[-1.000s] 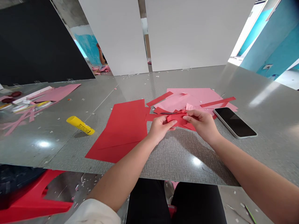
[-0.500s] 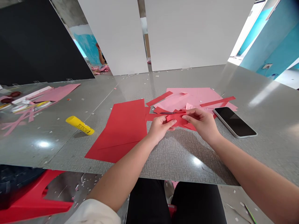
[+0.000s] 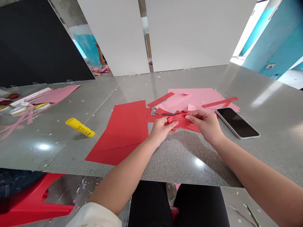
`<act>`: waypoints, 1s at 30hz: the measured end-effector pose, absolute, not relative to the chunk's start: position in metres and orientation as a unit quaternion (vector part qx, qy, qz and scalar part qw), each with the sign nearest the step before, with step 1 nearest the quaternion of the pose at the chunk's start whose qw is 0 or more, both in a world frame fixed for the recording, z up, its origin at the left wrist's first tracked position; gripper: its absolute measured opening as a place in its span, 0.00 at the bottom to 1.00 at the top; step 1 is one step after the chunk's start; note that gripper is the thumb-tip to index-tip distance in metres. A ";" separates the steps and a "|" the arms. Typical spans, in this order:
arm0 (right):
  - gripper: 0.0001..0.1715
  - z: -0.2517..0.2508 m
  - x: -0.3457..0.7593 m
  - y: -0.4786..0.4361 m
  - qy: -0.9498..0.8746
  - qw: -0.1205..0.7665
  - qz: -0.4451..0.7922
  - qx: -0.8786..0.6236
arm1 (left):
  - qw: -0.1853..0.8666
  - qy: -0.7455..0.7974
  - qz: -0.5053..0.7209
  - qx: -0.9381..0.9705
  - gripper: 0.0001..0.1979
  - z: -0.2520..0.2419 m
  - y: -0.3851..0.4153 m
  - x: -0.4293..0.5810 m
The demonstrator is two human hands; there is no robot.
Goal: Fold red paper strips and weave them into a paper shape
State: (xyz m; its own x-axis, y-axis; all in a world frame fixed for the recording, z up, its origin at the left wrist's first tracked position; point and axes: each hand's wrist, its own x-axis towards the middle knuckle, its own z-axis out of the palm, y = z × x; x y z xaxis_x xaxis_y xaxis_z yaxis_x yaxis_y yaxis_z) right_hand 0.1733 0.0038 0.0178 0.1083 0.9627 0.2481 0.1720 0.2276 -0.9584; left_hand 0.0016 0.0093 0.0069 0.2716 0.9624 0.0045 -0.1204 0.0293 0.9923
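Note:
A small piece of red paper (image 3: 179,120) is held between my two hands, just above the table. My left hand (image 3: 163,127) pinches its left end, thumb on top. At its right end, the thumb and fingers of my right hand (image 3: 205,123) are closed on the paper. Behind it lie red paper scraps (image 3: 153,118) and a dark, thin tool (image 3: 169,114), partly hidden, whose kind I cannot make out. Pink paper sheets (image 3: 201,93) spread beyond, with red strips (image 3: 221,102) on them. To the left lie larger red sheets (image 3: 129,123).
A yellow glue stick (image 3: 80,127) lies left of the red sheets. Right of my right hand is a phone (image 3: 238,123). More pink paper (image 3: 59,94) and strips lie far left. White panels (image 3: 189,34) stand along the table's back; part of another person (image 3: 101,55) shows through a gap.
The view has shifted very slightly. Both hands keep their hold on the small red paper, and its right end looks slightly turned; nothing else has visibly moved.

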 end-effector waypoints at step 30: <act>0.06 0.023 0.172 -0.003 -0.591 0.567 0.284 -0.498 | 0.442 0.438 0.494 0.607 0.14 0.006 0.009 -0.001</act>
